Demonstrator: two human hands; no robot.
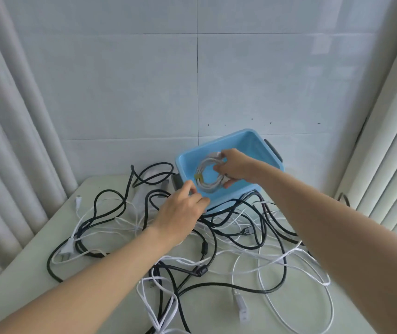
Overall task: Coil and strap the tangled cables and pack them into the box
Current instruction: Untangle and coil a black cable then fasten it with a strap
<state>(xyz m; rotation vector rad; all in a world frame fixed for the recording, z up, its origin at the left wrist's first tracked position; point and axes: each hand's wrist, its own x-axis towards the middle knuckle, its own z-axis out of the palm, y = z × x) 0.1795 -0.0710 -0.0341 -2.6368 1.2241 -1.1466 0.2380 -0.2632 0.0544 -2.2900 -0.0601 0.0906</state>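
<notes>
A blue plastic box [245,143] stands tilted at the back of the table. Inside it is a coiled white cable [208,182] bound with a yellow strap [198,177]. My right hand [235,168] reaches into the box and grips the right side of that coil. My left hand [180,208] rests at the box's near left rim, fingers curled against the edge. A tangle of black and white cables [207,251] sprawls over the table in front of the box and under both forearms.
The pale table [36,256] ends at a tiled wall behind the box. Curtains [12,141] hang on the left, blinds [390,165] on the right. A white plug [241,307] lies near the front; a small white connector [78,201] lies at the left.
</notes>
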